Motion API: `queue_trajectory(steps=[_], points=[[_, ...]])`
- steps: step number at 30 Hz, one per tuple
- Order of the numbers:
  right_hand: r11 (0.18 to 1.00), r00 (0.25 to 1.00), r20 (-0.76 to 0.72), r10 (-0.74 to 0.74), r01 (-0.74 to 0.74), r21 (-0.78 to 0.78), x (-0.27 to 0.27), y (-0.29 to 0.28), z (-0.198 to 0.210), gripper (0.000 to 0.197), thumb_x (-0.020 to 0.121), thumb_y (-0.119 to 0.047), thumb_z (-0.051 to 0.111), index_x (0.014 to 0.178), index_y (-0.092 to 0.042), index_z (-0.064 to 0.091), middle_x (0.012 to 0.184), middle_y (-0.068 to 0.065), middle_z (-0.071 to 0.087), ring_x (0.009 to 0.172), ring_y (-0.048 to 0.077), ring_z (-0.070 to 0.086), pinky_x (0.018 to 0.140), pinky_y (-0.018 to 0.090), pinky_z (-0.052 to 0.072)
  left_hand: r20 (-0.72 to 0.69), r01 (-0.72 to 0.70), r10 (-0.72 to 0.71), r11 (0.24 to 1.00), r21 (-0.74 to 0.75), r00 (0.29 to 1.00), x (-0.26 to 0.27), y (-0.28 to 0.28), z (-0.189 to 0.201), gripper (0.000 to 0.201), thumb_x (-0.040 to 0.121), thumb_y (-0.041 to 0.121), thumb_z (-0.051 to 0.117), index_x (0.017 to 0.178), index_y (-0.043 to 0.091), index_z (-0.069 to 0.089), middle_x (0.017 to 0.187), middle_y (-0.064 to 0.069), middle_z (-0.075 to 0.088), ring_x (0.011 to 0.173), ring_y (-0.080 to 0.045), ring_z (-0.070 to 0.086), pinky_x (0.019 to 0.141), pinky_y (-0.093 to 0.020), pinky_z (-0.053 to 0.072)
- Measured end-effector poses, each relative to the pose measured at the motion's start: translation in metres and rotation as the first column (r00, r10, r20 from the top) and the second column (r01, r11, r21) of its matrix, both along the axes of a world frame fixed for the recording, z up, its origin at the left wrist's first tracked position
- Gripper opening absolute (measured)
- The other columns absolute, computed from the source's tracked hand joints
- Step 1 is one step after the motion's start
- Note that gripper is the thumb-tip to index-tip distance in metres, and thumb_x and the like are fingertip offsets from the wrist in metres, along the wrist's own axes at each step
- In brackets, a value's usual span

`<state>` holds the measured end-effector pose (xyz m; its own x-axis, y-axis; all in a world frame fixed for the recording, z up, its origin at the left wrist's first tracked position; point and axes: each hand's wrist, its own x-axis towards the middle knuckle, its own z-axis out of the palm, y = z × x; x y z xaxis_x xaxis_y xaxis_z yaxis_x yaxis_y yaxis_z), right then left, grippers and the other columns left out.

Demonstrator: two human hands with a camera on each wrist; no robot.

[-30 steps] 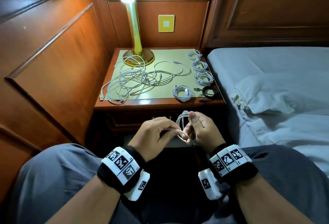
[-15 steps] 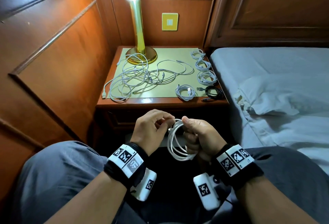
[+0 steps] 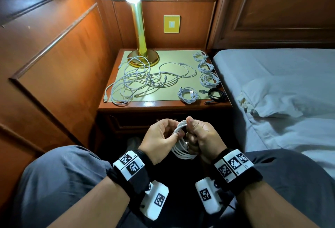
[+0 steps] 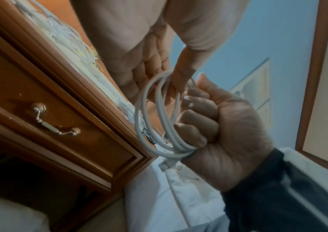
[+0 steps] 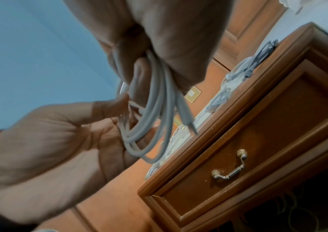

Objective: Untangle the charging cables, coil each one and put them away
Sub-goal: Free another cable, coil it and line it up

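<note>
Both hands meet above the person's lap, in front of the table point(image 3: 163, 105), working one white cable point(image 3: 181, 148) wound into a coil of several loops. The right hand point(image 3: 201, 135) is clenched around one side of the coil, fingers curled tight over the bundled strands, thumb up at the top. In the left wrist view that fist point(image 4: 224, 125) grips the loops, and a plug end pokes out below it. The left hand point(image 3: 159, 140) pinches the coil near its top between thumb and fingertips; the right wrist view shows its palm point(image 5: 63, 141) turned open toward the loops, which hang down from the right hand with a connector dangling free.

On the table, a loose tangle of white cables point(image 3: 143, 81) sprawls across the yellow-green mat point(image 3: 174, 57), reaching the gold lamp base point(image 3: 143, 58). Along the mat's right edge lie three small white coils point(image 3: 208, 68) in a row, one behind another. Near the front edge sits another white coil point(image 3: 187, 95), and just to its right a black coil point(image 3: 216, 95). A bed point(image 3: 282, 91) with pale sheets stands beside the table on the right. The table drawer point(image 5: 248, 157) is closed, with its brass handle hanging.
</note>
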<state>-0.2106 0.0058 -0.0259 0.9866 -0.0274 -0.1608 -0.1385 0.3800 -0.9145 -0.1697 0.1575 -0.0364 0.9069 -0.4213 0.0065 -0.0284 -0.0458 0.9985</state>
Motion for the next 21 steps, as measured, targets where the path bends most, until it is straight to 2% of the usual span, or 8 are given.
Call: queue_trajectory(steps=[3, 5, 8, 10, 12, 14, 17, 21], points=[[0.982, 0.998, 0.058, -0.034, 0.044, -0.181, 0.003, -0.001, -0.003, 0.05, 0.095, -0.046, 0.052, 0.086, 0.002, 0.063, 0.045, 0.002, 0.031, 0.034, 0.009, 0.024, 0.039, 0.016, 0.021, -0.112, 0.013, -0.026, 0.994, -0.111, 0.993, 0.0, -0.002, 0.003, 0.011, 0.093, -0.006, 0.061, 0.099, 0.001, 0.066, 0.082, -0.007, 0.072, 0.074, -0.016, 0.067, 0.074, -0.027, 0.057], [0.925, 0.992, 0.115, -0.048, 0.087, -0.369, 0.006, -0.004, -0.005, 0.057, 0.096, -0.054, 0.052, 0.086, 0.0, 0.067, 0.047, 0.001, 0.043, 0.037, 0.01, 0.035, 0.041, 0.021, 0.028, -0.23, 0.031, -0.084, 0.974, -0.226, 0.97, 0.001, -0.002, 0.008, 0.008, 0.092, -0.004, 0.063, 0.098, -0.001, 0.066, 0.079, -0.01, 0.071, 0.07, -0.016, 0.066, 0.07, -0.025, 0.057], [0.803, 0.982, 0.187, -0.035, 0.139, -0.579, 0.007, -0.009, -0.01, 0.055, 0.094, -0.057, 0.047, 0.082, -0.008, 0.069, 0.052, -0.01, 0.057, 0.045, 0.003, 0.049, 0.051, 0.021, 0.037, -0.299, 0.096, -0.153, 0.976, -0.196, 0.942, 0.004, 0.001, 0.011, 0.021, 0.079, 0.013, 0.073, 0.097, 0.003, 0.068, 0.08, -0.011, 0.068, 0.074, -0.021, 0.064, 0.075, -0.034, 0.053], [0.761, 0.979, 0.198, -0.053, 0.168, -0.626, 0.006, -0.009, -0.013, 0.052, 0.093, -0.056, 0.047, 0.079, -0.009, 0.067, 0.051, -0.013, 0.057, 0.048, 0.003, 0.052, 0.054, 0.024, 0.039, -0.239, 0.132, -0.145, 0.989, -0.069, 0.96, 0.006, 0.0, 0.01, 0.02, 0.074, 0.017, 0.076, 0.091, 0.01, 0.069, 0.079, -0.008, 0.068, 0.076, -0.023, 0.062, 0.076, -0.038, 0.05], [0.717, 0.973, 0.219, -0.072, 0.203, -0.667, 0.006, -0.007, -0.016, 0.051, 0.092, -0.056, 0.047, 0.077, -0.011, 0.066, 0.059, -0.007, 0.062, 0.055, 0.006, 0.057, 0.058, 0.031, 0.045, -0.151, 0.123, -0.115, 0.991, 0.045, 0.982, 0.007, -0.002, 0.006, 0.015, 0.076, 0.012, 0.078, 0.084, 0.016, 0.066, 0.075, -0.002, 0.066, 0.073, -0.019, 0.06, 0.073, -0.036, 0.049], [0.68, 0.969, 0.229, -0.089, 0.227, -0.697, 0.006, -0.006, -0.017, 0.05, 0.091, -0.057, 0.046, 0.077, -0.014, 0.067, 0.064, -0.005, 0.064, 0.061, 0.007, 0.06, 0.062, 0.033, 0.049, -0.021, 0.089, -0.087, 0.981, 0.173, 0.996, 0.009, -0.002, 0.002, 0.016, 0.081, 0.007, 0.075, 0.084, 0.019, 0.065, 0.074, 0.004, 0.068, 0.068, -0.014, 0.062, 0.07, -0.033, 0.052], [0.694, 0.966, 0.225, -0.124, 0.247, -0.676, 0.008, -0.007, -0.019, 0.05, 0.091, -0.061, 0.045, 0.076, -0.019, 0.065, 0.053, -0.013, 0.055, 0.052, 0.005, 0.05, 0.056, 0.032, 0.041, 0.203, 0.022, -0.098, 0.939, 0.344, 0.974, 0.01, 0.004, -0.002, 0.022, 0.083, 0.009, 0.072, 0.096, 0.027, 0.07, 0.085, 0.01, 0.073, 0.074, -0.006, 0.068, 0.074, -0.024, 0.055], [0.725, 0.969, 0.218, -0.116, 0.233, -0.648, 0.011, -0.007, -0.021, 0.058, 0.089, -0.067, 0.044, 0.085, -0.015, 0.07, 0.05, -0.014, 0.05, 0.05, 0.005, 0.046, 0.054, 0.028, 0.037, 0.381, -0.063, -0.112, 0.907, 0.416, 0.918, 0.011, 0.009, -0.002, 0.03, 0.083, 0.008, 0.07, 0.106, 0.027, 0.072, 0.088, 0.011, 0.073, 0.08, -0.004, 0.068, 0.078, -0.019, 0.054]])
